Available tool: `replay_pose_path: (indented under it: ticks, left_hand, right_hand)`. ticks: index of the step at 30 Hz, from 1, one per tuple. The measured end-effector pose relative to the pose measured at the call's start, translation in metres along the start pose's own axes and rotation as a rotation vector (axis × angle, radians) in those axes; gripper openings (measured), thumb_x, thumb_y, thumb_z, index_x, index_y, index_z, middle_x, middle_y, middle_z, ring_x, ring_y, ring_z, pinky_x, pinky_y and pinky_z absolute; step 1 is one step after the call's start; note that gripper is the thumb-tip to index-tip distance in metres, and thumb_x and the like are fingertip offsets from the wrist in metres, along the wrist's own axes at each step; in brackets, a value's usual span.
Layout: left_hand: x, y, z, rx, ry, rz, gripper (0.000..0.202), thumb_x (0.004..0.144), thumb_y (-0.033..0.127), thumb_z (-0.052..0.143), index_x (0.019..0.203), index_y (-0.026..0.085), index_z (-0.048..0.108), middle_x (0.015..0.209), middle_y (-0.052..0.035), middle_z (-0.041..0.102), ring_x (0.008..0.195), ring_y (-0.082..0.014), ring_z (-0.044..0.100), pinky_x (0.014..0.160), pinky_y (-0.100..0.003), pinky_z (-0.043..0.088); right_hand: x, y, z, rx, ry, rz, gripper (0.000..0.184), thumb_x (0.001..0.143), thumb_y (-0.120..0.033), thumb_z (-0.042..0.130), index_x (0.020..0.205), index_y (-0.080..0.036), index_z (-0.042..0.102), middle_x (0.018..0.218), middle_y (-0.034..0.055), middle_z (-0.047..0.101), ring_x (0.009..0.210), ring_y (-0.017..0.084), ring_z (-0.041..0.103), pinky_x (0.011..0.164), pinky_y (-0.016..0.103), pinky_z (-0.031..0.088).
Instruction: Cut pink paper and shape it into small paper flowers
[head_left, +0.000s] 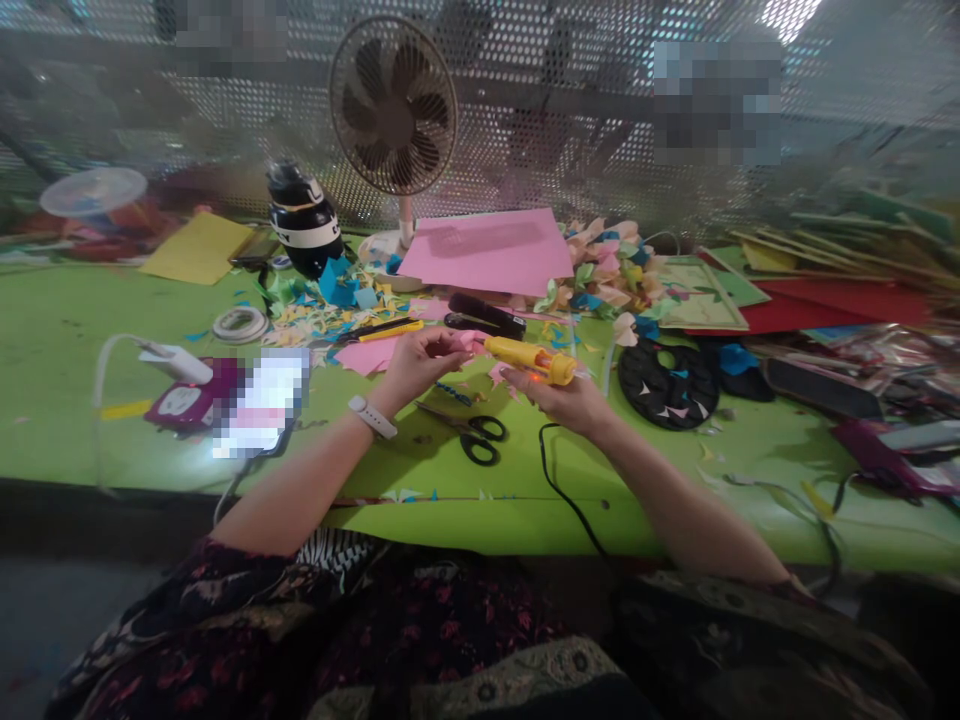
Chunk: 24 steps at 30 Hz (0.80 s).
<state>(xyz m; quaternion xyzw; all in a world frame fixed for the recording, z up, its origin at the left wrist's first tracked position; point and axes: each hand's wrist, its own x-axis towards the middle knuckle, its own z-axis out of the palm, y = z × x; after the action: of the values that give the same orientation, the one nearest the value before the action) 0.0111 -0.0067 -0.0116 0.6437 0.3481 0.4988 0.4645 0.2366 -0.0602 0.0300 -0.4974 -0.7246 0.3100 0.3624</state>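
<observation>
In my right hand (559,400) is a yellow hot glue gun (529,358), its nozzle pointing left and a small orange light glowing on it. My left hand (420,365), with a white band on the wrist, pinches a small pink paper piece (466,342) right at the nozzle. Whether the nozzle touches the paper I cannot tell. Black-handled scissors (480,438) lie on the green table (420,460) below my hands. Just behind the glue gun rests a black stapler (486,316). Pink paper (367,355) lies beside my left hand.
A fan (394,105) and a black bottle (304,225) stand at the back near pink sheets (487,250). Paper flowers (607,265) and scraps are heaped there. Left are a lit phone (262,400) and tape roll (240,324); right, a black round tray (667,385). A cord (551,470) crosses the front edge.
</observation>
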Motion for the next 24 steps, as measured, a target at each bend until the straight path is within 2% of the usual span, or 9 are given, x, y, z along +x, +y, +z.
replay_pose_path:
  ticks: [9,18,24]
  left_hand:
    - [0.0001,0.0028,0.0013,0.026,0.019,0.016,0.024,0.071,0.035,0.081,0.072,0.016,0.067,0.072,-0.0026,0.069,0.062,-0.0105,0.063,0.060,-0.023,0.053]
    - [-0.0006,0.0051,0.0016,0.034,0.014,0.031,0.022,0.072,0.033,0.080,0.072,0.016,0.067,0.071,-0.0030,0.070,0.062,-0.0107,0.063,0.059,-0.022,0.051]
    - [0.0006,0.0037,0.0007,0.036,0.004,0.014,0.030,0.073,0.041,0.080,0.071,0.016,0.065,0.069,-0.0024,0.067,0.062,-0.0119,0.064,0.061,-0.024,0.054]
  right_hand:
    - [-0.0003,-0.0030,-0.0010,-0.022,0.001,0.003,0.047,0.084,-0.062,0.069,0.108,-0.023,0.078,0.106,0.0064,0.078,0.095,0.027,0.072,0.085,0.038,0.060]
    - [-0.0008,0.0061,0.0044,-0.067,0.023,-0.007,0.044,0.084,-0.065,0.067,0.098,-0.023,0.076,0.084,0.0037,0.074,0.077,0.021,0.068,0.066,0.031,0.054]
    - [-0.0036,0.0037,0.0053,-0.097,0.043,-0.021,0.043,0.084,-0.065,0.067,0.086,-0.022,0.071,0.072,0.0009,0.064,0.062,0.016,0.056,0.057,0.031,0.048]
